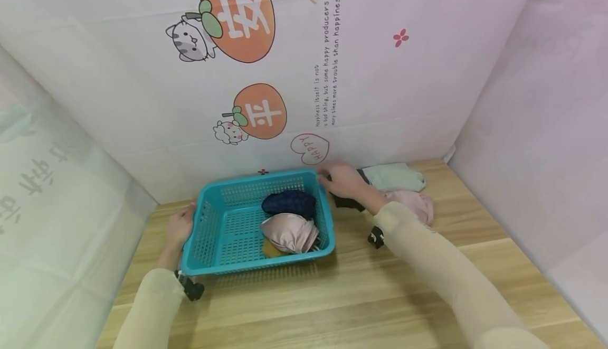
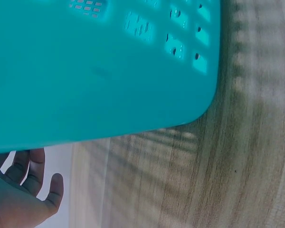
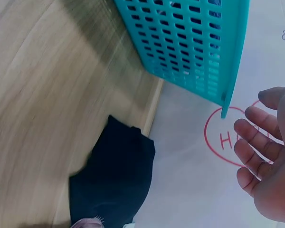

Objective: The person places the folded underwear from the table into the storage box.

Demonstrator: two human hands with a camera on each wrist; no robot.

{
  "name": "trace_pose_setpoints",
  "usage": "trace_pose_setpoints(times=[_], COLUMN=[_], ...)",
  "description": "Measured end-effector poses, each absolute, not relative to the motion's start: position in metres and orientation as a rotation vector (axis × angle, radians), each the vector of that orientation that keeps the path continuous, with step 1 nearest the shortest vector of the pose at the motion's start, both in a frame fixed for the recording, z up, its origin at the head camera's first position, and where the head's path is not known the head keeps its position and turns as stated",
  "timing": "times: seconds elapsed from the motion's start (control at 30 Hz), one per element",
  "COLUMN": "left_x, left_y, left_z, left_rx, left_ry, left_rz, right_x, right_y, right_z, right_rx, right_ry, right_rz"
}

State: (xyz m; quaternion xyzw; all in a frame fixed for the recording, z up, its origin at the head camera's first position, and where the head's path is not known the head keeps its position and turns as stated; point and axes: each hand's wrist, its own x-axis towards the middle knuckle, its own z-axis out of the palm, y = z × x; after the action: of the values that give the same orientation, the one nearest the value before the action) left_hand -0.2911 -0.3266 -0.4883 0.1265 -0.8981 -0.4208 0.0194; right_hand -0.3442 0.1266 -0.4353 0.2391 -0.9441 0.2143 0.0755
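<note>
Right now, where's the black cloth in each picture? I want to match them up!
Head: the black cloth lies on the table, right of the teal basket, partly hidden by the right hand and wrist.
Left wrist: not in it.
Right wrist: low, left of the middle, below the teal basket in the picture.
Shared landmark: the teal basket, in all three.

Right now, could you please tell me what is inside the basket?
The basket holds a navy cloth, a pink cloth and, partly covered by it, a yellow cloth; anything beneath is hidden.
</note>
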Motion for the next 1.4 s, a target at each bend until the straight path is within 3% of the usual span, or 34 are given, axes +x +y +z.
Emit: trace_pose_setpoints(times=[1.4], left_x=[-0.292], left_y=[-0.325], left_z=[-0.484], left_rx=[0.442], left_ry=[-2.827], left_rz=[-1.364], right_x=[-0.344], right_y=[0.187], right_z=[-0.439], right_rx=[0.633], right_ry=[-2.866], right_rz=[0.6])
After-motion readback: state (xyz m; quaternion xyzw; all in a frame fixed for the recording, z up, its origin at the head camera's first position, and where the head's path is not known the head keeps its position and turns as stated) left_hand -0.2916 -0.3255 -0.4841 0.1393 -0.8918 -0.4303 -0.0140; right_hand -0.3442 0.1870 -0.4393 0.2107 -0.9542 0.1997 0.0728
